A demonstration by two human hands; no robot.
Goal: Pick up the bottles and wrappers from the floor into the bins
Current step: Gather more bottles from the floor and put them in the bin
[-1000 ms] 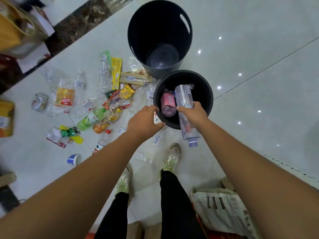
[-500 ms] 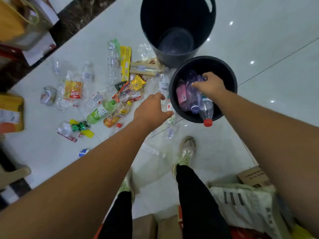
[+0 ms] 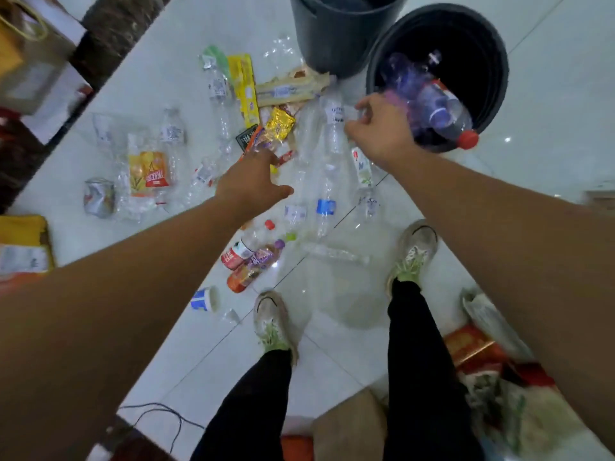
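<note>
Small bin [image 3: 482,38]: black, round, stood on the white floor [image 3: 549,111] at upper right; it held several clear bottles [image 3: 412,81] with a purplish tint, heaped against its near wall; one bottle with a red cap [image 3: 467,139] lay tilted, its cap jutting over the near rim.
Large bin [image 3: 332,38]: black, just beside the small bin on its left; cut off by the top edge, so its contents could not be told.
Floor litter: spread left of and in front of both bins; long clear bottles [image 3: 319,154] lay side by side in the middle, one with a blue label [image 3: 325,207]; a gold wrapper [image 3: 281,124], a long yellow wrapper [image 3: 246,88] and a pale flat packet [image 3: 289,89] lay close to the large bin; a yellow-and-orange wrapper [image 3: 148,171] and a crushed can [image 3: 98,197] lay further left.
Near the feet: a red-capped bottle [image 3: 243,249] and an orange-labelled bottle [image 3: 251,269] lay touching; a blue-and-white cup [image 3: 203,299] lay tipped just beside the shoe [image 3: 273,324].
Left hand [image 3: 253,181]: over the wrappers; fingers stretched out and relaxed, thumb apart, holding nothing.
Right hand [image 3: 379,128]: just beside the small bin's near rim, above the tops of the clear bottles; fingers curled, blurred; whether they gripped a bottle could not be told.
</note>
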